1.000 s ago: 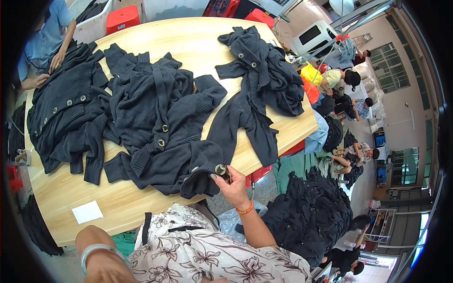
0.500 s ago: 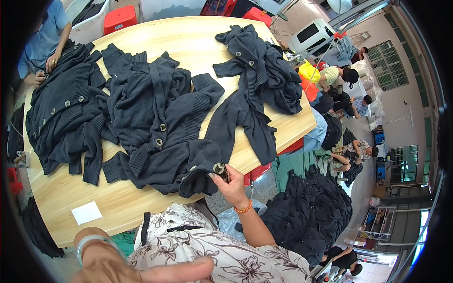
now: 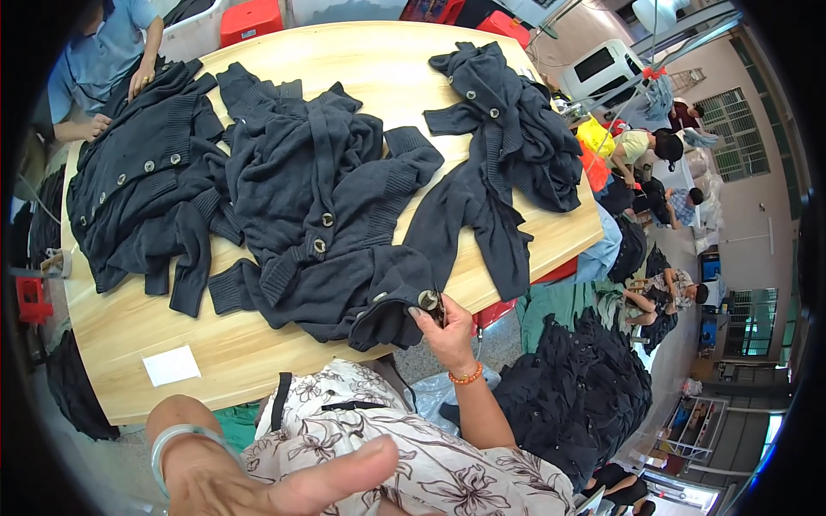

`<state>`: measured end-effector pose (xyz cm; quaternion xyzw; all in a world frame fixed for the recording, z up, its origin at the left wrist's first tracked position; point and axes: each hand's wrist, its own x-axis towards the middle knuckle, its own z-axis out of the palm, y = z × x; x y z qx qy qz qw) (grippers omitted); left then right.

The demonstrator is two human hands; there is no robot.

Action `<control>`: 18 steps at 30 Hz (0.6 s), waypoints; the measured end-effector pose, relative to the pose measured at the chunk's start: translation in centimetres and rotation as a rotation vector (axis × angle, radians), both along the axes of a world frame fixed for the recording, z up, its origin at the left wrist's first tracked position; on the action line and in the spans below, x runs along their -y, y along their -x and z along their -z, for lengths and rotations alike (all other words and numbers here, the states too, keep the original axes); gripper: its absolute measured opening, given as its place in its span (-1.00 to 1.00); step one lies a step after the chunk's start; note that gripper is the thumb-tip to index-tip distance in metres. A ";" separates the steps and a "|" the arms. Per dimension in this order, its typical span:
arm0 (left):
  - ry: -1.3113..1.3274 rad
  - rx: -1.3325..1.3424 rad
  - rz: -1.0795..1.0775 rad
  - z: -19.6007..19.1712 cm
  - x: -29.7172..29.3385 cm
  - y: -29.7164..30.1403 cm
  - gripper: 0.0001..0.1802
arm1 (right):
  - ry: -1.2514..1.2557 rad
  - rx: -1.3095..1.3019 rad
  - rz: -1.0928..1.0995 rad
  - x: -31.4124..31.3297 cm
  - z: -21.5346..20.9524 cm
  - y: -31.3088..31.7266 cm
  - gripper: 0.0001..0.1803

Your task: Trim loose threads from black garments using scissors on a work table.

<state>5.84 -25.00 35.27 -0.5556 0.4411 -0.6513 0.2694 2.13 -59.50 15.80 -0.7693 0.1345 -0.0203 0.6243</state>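
My right hand [image 3: 449,340] is closed around small dark thread snips [image 3: 442,315], whose pointed tip shows above the fingers. Its thumb touches the edge of a dark knit cardigan [image 3: 284,193] beside a large round button [image 3: 428,300]. This cardigan lies spread at the middle of the table, its near corner raised at my hand. Close to the camera at the lower left is my left hand [image 3: 249,486], open, thumb stretched out to the right. It holds nothing that I can see; its other fingers are out of the picture.
More dark buttoned cardigans lie on the wooden table [image 3: 112,353], one at left [image 3: 142,185] under a co-worker's hands [image 3: 142,82], one at right [image 3: 508,129]. A white paper [image 3: 172,365] is near the front edge. Dark garments [image 3: 576,387] are heaped right of my arm.
The whole view has shifted, so the table and garments appear farther right. My left thumb has tilted upward a little. My right hand keeps its grip at the same button.
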 end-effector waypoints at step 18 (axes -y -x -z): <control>-0.107 -0.064 -0.144 -1.1 -0.5 -1.5 0.14 | 0.002 0.017 0.005 0.0 0.0 -0.2 -0.89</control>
